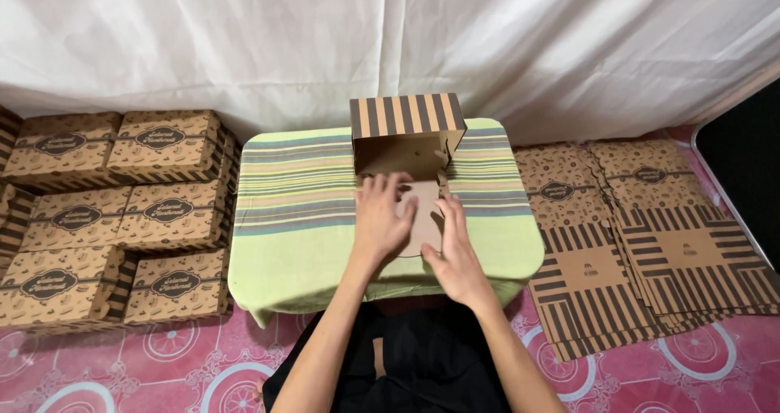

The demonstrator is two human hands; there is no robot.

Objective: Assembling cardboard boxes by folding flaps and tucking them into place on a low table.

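- White curtain behind a striped-cloth counter (309, 218)
- Half-folded cardboard box (406, 149) at the counter's middle
- Left hand (380, 218) and right hand (455, 254), grip apart, fingers flat, press its front flap (424, 218)
- Finished boxes (114, 210) stacked left, flat blanks (642, 242) right

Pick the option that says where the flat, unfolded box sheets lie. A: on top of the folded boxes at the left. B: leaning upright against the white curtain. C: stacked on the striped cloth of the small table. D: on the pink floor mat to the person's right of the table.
D: the flat box sheets lie spread on the pink floor mat, right of the small table.
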